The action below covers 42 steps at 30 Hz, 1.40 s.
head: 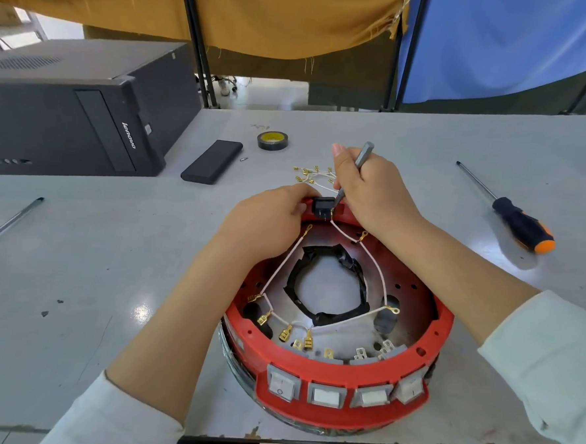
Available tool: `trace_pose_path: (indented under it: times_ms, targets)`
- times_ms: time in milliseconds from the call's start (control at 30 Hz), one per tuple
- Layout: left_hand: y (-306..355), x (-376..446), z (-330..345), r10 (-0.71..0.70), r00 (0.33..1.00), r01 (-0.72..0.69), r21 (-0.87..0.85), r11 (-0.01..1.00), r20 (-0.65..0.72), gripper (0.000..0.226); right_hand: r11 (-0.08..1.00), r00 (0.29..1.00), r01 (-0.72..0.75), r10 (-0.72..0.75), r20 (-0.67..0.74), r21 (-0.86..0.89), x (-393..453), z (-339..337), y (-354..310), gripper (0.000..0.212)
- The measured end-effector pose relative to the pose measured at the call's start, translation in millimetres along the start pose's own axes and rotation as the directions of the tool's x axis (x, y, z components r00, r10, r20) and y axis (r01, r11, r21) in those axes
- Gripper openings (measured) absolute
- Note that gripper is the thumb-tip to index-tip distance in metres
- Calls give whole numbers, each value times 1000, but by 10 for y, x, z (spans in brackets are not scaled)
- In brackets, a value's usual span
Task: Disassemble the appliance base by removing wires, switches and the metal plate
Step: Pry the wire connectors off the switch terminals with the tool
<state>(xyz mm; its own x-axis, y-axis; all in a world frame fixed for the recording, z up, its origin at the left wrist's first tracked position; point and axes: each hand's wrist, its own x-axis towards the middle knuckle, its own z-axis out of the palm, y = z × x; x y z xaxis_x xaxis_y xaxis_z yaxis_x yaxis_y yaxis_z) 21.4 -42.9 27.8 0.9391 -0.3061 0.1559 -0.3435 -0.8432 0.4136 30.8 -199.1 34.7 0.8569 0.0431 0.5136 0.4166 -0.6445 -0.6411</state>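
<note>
The round red appliance base (340, 372) lies upside down near the table's front edge, with several grey rocker switches (327, 394) along its front wall. Inside, white wires (284, 259) with brass terminals run over the metal plate (407, 290) around a black-taped centre hole. My left hand (268, 217) grips the far rim and holds a black socket (321, 206) there. My right hand (372, 192) holds a slim grey metal tool (362, 155), its tip at the socket's right side. A few loose wires (313, 176) lie behind the base.
A black and orange screwdriver (521, 225) lies at the right. A tape roll (272, 140), a flat black case (213, 161) and a small screw bit sit beyond the base. A black computer tower (85, 113) stands at the left. A thin metal rod (10, 223) lies at the left edge.
</note>
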Motion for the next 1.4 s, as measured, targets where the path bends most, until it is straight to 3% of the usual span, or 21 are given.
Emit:
trace_pose_path:
  times_ms: [167,300,433,533,633,767,867,1000,1400]
  targets:
    - [3,7,10,-13,1000,13,9,1000,7,35,972,971,-231,227,70,47,141,-20,-21,53]
    - [16,6,0,-23,1000,23,7,1000,15,34,952,944,-307,303,130,12,266,13,-63,49]
    - [20,2,-5,-22,1000,22,16,1000,17,35,967,966,-255,255,42,-4,205,29,-58,53]
    - [19,7,-13,-29,999,28,5,1000,19,34,966,970,-231,238,-48,120,128,19,-59,53]
    - [26,-4,-13,-31,999,31,5,1000,24,33,919,950,-312,310,46,240,179,-63,-85,44]
    - [26,-6,-10,-23,1000,23,7,1000,18,33,951,952,-277,251,177,137,115,-106,-106,39]
    - [17,-1,-9,-16,1000,16,11,1000,13,34,946,966,-254,237,107,200,-28,-99,-57,29]
    - [12,0,-3,-8,1000,8,9,1000,4,34,975,973,-211,216,-74,76,-49,-94,-13,36]
    - [13,3,7,-8,1000,8,9,1000,-3,34,969,970,-241,243,-31,52,-40,-66,6,30]
